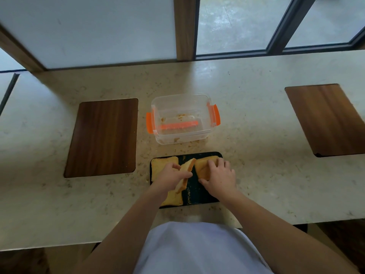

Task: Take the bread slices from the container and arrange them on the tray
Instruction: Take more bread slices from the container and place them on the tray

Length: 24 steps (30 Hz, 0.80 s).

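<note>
A black tray point(199, 191) lies near the counter's front edge. One bread slice point(161, 165) lies flat at its far left, another slice point(173, 199) at its near left. My left hand point(169, 177) is shut on a tilted slice point(186, 175) held on edge over the tray's middle. My right hand point(219, 177) rests on a slice point(204, 167) at the tray's far right, fingers curled over it. Behind the tray stands the clear plastic container point(182, 119) with orange clips, holding only crumbs.
Two dark wooden boards lie on the pale stone counter, one point(102, 137) at the left and one point(325, 119) at the far right. Crumbs are scattered between container and tray. A window wall runs along the counter's far edge.
</note>
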Available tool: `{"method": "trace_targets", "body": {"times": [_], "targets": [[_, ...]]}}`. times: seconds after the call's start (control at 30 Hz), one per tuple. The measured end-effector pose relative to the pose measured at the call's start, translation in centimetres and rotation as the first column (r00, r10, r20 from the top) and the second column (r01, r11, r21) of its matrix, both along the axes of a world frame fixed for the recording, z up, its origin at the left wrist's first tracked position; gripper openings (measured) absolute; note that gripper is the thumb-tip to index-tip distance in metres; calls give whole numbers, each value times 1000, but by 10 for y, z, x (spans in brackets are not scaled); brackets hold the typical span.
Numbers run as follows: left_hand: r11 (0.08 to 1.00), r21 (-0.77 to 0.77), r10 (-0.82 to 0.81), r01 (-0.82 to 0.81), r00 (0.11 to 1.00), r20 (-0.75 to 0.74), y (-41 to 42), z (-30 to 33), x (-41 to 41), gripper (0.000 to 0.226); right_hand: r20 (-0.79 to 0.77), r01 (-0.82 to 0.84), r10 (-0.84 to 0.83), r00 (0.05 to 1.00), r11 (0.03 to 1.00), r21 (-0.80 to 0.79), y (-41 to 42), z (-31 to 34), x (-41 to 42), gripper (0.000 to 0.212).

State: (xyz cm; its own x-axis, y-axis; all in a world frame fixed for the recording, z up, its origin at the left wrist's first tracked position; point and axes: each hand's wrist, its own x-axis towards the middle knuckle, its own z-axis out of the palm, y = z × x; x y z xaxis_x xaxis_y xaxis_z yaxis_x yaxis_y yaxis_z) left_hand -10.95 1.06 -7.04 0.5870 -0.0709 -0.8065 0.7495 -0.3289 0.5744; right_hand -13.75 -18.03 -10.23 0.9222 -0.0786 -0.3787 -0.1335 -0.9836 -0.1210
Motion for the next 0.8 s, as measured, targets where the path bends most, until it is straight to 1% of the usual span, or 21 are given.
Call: {"method": "trace_targets", "body": {"times": [0.13, 0.33, 0.43, 0.5, 0.57, 0.6, 0.63, 0.67, 0.7, 0.73, 0.77, 0.8], "targets": [[1000, 22, -18, 18, 999, 31, -7, 3, 1, 61, -15, 11, -11, 1000, 1000, -4, 0, 0, 9, 74], [996, 64, -61, 58, 997, 46, -12, 3, -2, 57, -57, 30, -30, 998, 1000, -9, 2, 0, 22, 79], [996, 58, -68, 65, 997, 41, -12, 2, -4, 57, -86, 18, -19, 996, 1000, -17, -1, 1, 24, 83], [996, 58, -75, 72, 995, 59, -11, 3, -6, 58, -73, 28, -29, 997, 1000, -13, -2, 1, 24, 83], [995, 63, -82, 76, 992, 92, -12, 5, -8, 59, -9, 97, -96, 995, 994, 60, -4, 1, 21, 73], [994, 68, -93, 86, 989, 113, -12, 7, -9, 59, -2, 165, -167, 986, 974, 154, -5, 2, 20, 65], [992, 75, -115, 105, 983, 140, -13, 8, -9, 59, -50, 259, -255, 966, 922, 289, -7, 4, 18, 57], [987, 88, -149, 135, 973, 177, -15, 10, -10, 60, -159, 370, -334, 929, 820, 437, -9, 7, 17, 53], [976, 120, -203, 179, 952, 228, -17, 11, -11, 62, -304, 487, -381, 873, 675, 554, -11, 11, 15, 51], [955, 181, -279, 234, 915, 291, -18, 12, -13, 64, -443, 585, -382, 811, 523, 620, -13, 15, 13, 53], [921, 266, -368, 284, 858, 358, -21, 12, -14, 67, -546, 650, -354, 760, 387, 654, -16, 20, 10, 55], [879, 355, -453, 318, 788, 418, -22, 12, -16, 70, -618, 694, -320, 718, 266, 669, -18, 24, 8, 57]]}}
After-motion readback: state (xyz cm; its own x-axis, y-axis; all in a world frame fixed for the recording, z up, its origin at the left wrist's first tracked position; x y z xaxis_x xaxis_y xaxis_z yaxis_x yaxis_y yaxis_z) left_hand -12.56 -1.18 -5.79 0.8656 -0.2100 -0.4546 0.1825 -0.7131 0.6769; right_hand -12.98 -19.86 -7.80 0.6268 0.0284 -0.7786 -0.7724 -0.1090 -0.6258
